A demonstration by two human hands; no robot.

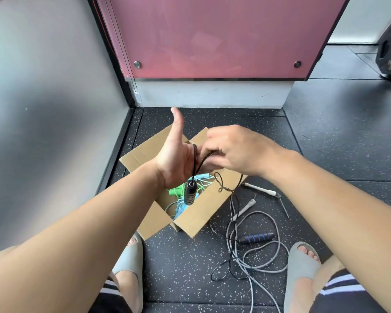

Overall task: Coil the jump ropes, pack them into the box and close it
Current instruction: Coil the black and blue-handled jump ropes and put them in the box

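Left hand (176, 159) flat, black rope (194, 159) looped round | right hand (233, 147), 3 o'clock, pinches it | I judge it light, springy: pinch tight.

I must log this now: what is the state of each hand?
Left hand: open, thumb up, black rope looped around it.
Right hand: pinches the black rope.

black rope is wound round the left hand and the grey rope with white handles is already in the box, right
Not quite. The head view shows the grey rope lying on the floor beside the box, not in it. The black rope is indeed wound round the left hand.
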